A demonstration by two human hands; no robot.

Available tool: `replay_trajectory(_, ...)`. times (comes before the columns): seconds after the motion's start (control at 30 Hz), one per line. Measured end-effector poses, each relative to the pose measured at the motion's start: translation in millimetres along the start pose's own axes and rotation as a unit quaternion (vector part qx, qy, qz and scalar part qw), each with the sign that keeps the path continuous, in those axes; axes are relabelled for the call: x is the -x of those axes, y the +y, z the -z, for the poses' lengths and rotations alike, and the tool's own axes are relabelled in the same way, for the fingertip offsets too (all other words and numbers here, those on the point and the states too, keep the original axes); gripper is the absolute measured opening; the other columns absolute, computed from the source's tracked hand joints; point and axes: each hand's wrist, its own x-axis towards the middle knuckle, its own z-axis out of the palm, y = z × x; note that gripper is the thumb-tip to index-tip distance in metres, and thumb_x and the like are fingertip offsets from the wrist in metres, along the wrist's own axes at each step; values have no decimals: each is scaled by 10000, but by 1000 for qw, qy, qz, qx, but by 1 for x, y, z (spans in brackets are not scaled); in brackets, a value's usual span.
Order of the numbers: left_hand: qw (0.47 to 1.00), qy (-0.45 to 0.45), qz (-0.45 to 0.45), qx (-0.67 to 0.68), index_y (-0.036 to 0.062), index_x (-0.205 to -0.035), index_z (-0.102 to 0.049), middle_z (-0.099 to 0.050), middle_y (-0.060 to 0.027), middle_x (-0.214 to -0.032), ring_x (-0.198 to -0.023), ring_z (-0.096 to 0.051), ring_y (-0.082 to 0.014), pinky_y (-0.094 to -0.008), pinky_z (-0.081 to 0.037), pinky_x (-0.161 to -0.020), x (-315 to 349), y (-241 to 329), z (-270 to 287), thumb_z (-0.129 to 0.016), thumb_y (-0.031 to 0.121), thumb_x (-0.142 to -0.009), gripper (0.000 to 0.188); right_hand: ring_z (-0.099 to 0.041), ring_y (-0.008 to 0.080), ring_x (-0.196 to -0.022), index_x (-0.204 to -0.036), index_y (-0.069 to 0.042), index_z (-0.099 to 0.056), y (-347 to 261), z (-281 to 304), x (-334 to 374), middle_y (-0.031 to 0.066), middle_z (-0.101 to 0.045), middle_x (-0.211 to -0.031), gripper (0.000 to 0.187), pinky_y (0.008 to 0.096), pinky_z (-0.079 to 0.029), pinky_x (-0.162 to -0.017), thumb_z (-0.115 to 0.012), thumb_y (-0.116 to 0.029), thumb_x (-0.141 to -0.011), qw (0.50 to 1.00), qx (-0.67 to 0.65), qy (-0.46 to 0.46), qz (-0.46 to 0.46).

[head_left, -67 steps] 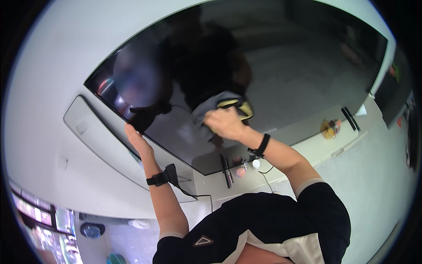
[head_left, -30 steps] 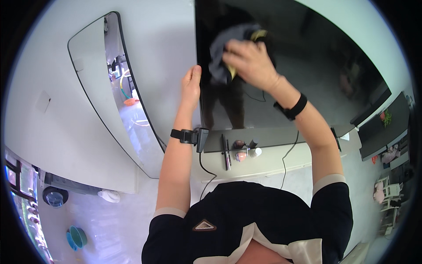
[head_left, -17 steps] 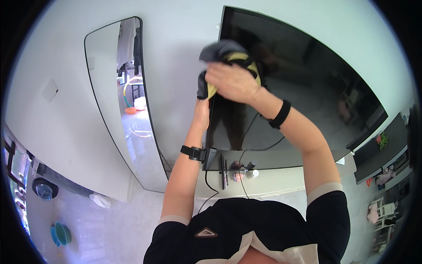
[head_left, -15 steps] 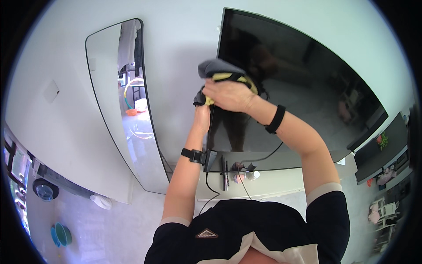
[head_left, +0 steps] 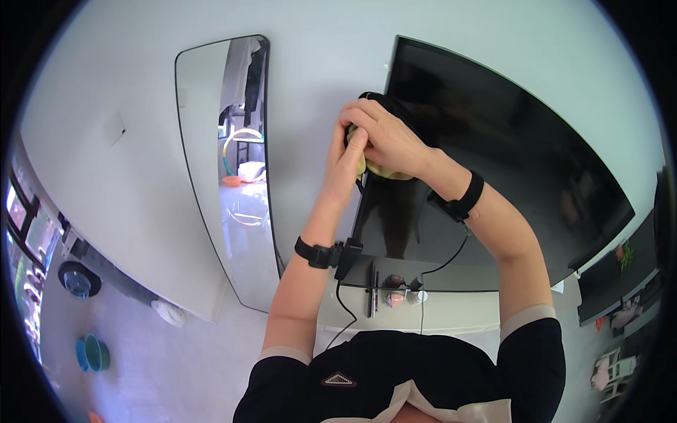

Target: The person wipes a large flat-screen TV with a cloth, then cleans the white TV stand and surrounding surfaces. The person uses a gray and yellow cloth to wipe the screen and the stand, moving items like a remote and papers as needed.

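Both my hands are together at the left edge of a large black television. Bunched between them is a soft black-and-yellow cloth, its dark part showing above my fingers. My right hand closes over the cloth from above, fingers bent toward the left. My left hand grips its left side, thumb up against the right hand. Much of the cloth is hidden under my hands, so its full shape does not show. Each wrist wears a black strap with a small device and cable.
A tall black-framed mirror leans on the wall to the left. Below the television, a white ledge bears dark sticks and a few small containers. Teal basins stand on the floor at far left.
The dark flap of cloth that stuck out above my hands is gathered in under them. My left hand has come up beside the right. The whole view has shifted, moving television and mirror rightward.
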Motion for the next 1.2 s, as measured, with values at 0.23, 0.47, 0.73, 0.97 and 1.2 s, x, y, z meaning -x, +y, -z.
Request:
replay_trajectory(0.23, 962, 5, -107, -251, 13, -1360, -527, -552, -102, -1185, -1102, -551, -210, -356, -468, -944, -44, -35, -14, -612, 200, -1018, 398, -617, 304, -1140, -1393, -39, -506, -7, 66, 0, 149, -551, -1321, 617, 372, -541, -944, -620, 44, -793, 987, -130, -64, -72)
replay_trajectory(0.47, 948, 183, -89, -246, -24, -1010, -637, -597, -138, -1033, -863, -603, -243, -339, -473, -803, -97, -1, 24, -638, 147, -983, 174, -632, 319, -1116, -1245, -96, -637, 30, 150, 9, 109, -662, -1218, 299, 422, -508, -936, -637, -187, -961, 924, 328, 186, -62)
replay_trajectory(0.73, 966, -9, -152, -210, -44, -1248, -569, -630, -214, -1215, -1115, -615, -345, -394, -474, -973, -125, -9, -52, -631, 316, -991, 447, -652, 294, -819, -1059, -90, -669, 80, 135, 27, 66, -679, -868, 381, 433, -481, -746, -548, -449, -1026, 888, 411, 138, -153)
replay_trajectory(0.97, 932, 5, -144, -334, -36, -1173, -528, -609, -228, -1082, -999, -606, -393, -442, -477, -898, -68, -51, -21, -583, 274, -1014, 353, -646, 300, -814, -1037, -85, -667, 77, 136, 25, 70, -674, -867, 406, 444, -477, -753, -527, -466, -1030, 882, 419, 131, -171)
replay_trajectory(1.2, 926, -12, -83, -369, -26, -1123, -511, -581, -232, -1064, -978, -586, -421, -462, -473, -859, 43, -125, 41, -561, 219, -1015, 273, -649, 300, -827, -1044, -82, -673, 78, 135, 26, 72, -687, -888, 421, 440, -475, -772, -519, -473, -1032, 884, 415, 129, -171)
